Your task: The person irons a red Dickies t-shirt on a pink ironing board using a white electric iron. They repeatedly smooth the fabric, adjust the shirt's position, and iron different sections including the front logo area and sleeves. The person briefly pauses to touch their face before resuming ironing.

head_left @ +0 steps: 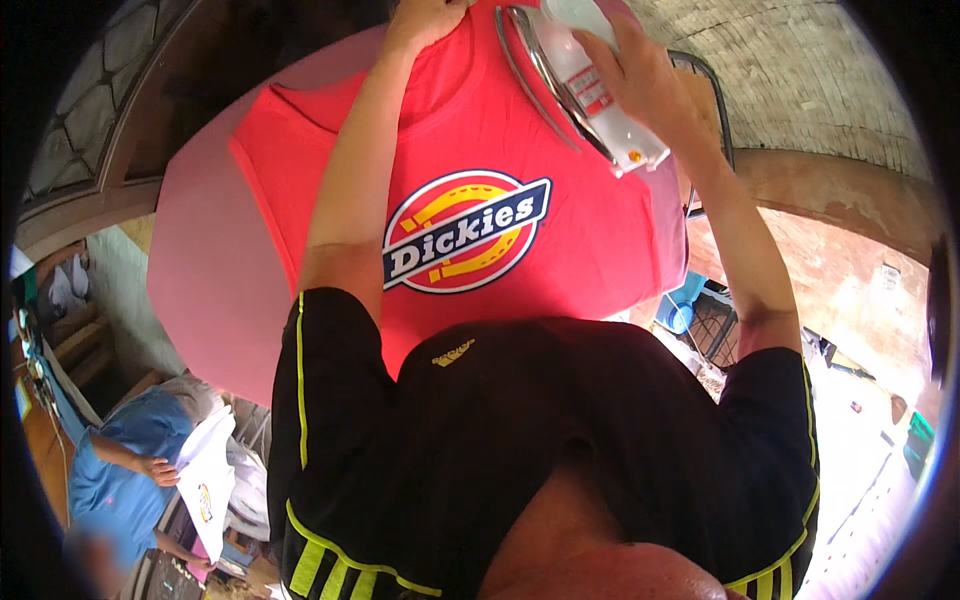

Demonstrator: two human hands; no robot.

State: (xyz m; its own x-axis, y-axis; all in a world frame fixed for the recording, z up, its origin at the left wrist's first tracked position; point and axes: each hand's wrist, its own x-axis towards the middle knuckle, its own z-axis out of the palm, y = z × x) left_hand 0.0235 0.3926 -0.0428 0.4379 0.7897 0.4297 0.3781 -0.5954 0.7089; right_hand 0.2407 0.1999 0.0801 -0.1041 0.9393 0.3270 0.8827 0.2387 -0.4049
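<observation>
A red shirt [590,235] with a round printed emblem [467,232] lies spread over a pink padded board [205,270]. My right hand [640,85] is wrapped round the handle of a white clothes iron [610,130]. The iron's shiny metal base is tilted toward the left, over the shirt's right part; whether it touches the cloth I cannot tell. At the shirt's neckline, by the top edge of the view, my left hand [428,22] has its fingers closed at the collar cloth. Part of that hand is cut off by the edge.
At the lower left, another person in a blue top [130,450] holds up a white printed garment [207,480]. A black metal frame [722,110] stands beside the board's right end. Blue plastic items [682,305] sit low at right, next to a wire basket [712,325].
</observation>
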